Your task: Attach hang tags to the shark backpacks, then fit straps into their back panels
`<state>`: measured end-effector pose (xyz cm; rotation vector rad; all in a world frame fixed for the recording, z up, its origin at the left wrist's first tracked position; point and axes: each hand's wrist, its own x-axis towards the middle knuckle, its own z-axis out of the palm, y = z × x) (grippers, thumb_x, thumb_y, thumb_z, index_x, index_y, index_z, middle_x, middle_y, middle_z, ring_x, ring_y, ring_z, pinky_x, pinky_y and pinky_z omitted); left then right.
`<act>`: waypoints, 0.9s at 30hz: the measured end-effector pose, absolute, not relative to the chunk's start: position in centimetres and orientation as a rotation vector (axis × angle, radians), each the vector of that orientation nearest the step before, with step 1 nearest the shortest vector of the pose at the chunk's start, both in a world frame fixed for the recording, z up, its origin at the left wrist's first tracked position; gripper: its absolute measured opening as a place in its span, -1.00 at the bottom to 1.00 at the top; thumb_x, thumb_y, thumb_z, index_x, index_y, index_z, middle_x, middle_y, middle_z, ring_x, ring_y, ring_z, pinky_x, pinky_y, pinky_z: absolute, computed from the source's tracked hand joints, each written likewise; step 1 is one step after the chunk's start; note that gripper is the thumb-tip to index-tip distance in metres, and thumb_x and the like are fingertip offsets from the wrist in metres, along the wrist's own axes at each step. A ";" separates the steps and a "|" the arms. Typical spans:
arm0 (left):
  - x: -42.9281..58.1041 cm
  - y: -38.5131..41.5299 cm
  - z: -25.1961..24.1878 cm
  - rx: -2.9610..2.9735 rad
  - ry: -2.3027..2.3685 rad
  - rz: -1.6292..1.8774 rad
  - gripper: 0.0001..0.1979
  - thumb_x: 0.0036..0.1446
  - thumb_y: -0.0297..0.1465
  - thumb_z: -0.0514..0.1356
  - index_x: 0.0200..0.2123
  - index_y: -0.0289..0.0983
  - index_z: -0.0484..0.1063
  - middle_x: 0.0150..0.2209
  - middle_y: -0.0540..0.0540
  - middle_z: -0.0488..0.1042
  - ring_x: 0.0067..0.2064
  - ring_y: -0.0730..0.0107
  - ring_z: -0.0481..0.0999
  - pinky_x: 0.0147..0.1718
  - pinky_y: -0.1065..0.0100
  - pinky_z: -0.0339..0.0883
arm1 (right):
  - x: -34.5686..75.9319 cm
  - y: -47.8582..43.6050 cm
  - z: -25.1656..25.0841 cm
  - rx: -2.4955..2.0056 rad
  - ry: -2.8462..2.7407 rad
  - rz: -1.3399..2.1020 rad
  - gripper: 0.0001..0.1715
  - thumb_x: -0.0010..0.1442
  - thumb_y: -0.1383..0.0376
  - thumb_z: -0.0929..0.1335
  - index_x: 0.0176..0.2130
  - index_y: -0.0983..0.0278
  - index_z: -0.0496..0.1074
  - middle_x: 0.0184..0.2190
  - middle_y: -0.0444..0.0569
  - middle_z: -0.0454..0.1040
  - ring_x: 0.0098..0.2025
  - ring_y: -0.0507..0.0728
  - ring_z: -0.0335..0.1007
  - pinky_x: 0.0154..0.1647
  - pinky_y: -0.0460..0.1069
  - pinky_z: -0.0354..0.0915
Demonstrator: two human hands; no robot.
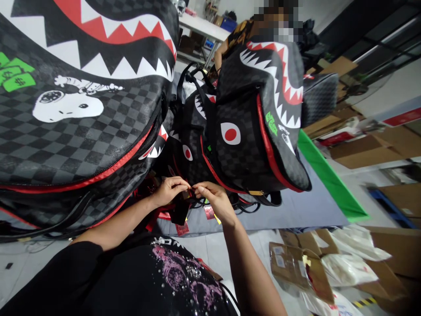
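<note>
My left hand (170,192) and my right hand (215,199) meet at the fingertips, each closed in a pinch. Whatever small thing they pinch is too small to make out. Just below my fingers hang a dark tag (180,213) and a red printed tag (182,228), with another red tag (209,213) under my right hand. Close on the left stands a large checkered backpack (108,127) with shark teeth, a white dog's head and red piping. Beyond my hands are a middle backpack (194,151) and a right backpack (241,153), both with printed eyes.
The bags rest on a grey-covered table (315,193) with a green strip (332,175) at its far edge. Cardboard boxes (302,267) and white plastic bags (348,270) lie on the floor at right. Behind the bags a person (226,50) is partly hidden.
</note>
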<state>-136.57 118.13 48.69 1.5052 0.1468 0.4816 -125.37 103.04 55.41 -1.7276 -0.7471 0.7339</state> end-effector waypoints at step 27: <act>-136.6 119.2 49.5 1.991 0.088 0.360 -0.82 0.04 -0.59 0.07 -0.44 -0.27 0.43 -0.43 0.00 0.44 -0.34 0.43 0.41 -0.31 0.42 0.20 | -127.5 104.6 56.4 -2.399 -1.536 0.309 -0.76 0.29 0.47 0.22 -0.34 0.26 0.40 -0.38 -0.05 0.50 -0.30 0.10 0.41 -0.26 -0.07 0.18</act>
